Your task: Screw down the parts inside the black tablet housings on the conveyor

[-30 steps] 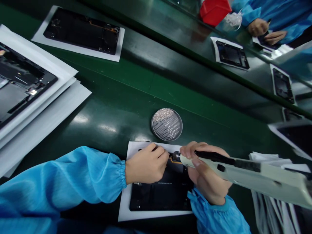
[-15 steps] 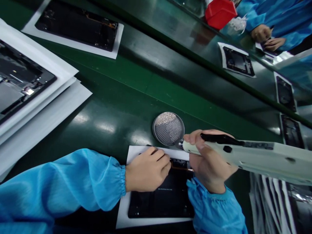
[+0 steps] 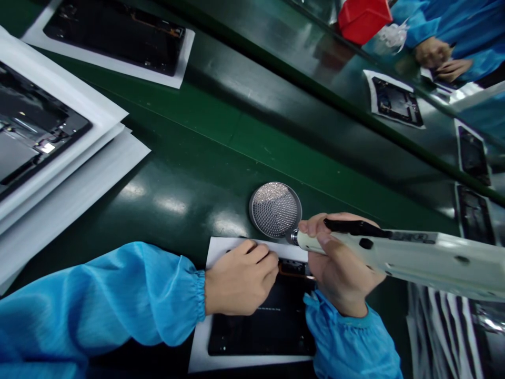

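Note:
A black tablet panel [image 3: 264, 331] lies on a white sheet [image 3: 201, 347] in front of me. My left hand [image 3: 244, 276] rests on its upper part with curled fingers pressed together; whatever they pinch is hidden beneath them. Wrapped in my right hand [image 3: 343, 263] is a pale electric screwdriver [image 3: 418, 258] with a black lever, held nearly level, its tip end pointing left. That end is close to the rim of a round dimpled dish [image 3: 275, 210], where many tiny screws are gathered at the far side.
Stacked panels between white sheets [image 3: 106, 108] stand at left. Another panel [image 3: 114, 37] lies beyond on its sheet. Upright sheets and panels [image 3: 445, 331] fill the right side. Across the bench are a red bin [image 3: 365, 21], several panels and a co-worker's hands [image 3: 442, 58].
The view has shifted slightly, so the far panels and red bin appear displaced. Both hands keep almost the same pose over the panel, and the screwdriver stays by the dish.

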Demonstrator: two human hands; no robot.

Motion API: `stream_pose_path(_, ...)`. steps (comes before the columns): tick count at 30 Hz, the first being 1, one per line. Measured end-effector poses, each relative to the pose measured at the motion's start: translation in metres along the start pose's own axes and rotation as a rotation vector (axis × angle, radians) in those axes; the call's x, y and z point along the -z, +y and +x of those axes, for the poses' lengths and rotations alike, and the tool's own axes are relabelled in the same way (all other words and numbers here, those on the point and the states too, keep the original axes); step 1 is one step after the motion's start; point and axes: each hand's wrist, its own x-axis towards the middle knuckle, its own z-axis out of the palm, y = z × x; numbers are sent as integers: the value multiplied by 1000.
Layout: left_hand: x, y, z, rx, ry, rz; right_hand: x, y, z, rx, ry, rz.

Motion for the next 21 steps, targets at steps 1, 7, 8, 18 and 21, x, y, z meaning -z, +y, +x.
stream_pose_path(1,0,0,0,-3,1,0,0,0,0,1,4,-7)
stream_pose_path(7,1,-2,1,-12,32,7,2,3,1,23,-34,-26)
stream_pose_path(8,1,-2,1,-12,32,8,2,4,1,22,-34,-34)
stream_pose_path(18,1,-1,1,0,-25,17,11,-31,-7,18,-65,54)
stream_pose_path(21,0,0,1,5,-33,5,18,-34,-24,-36,-135,36)
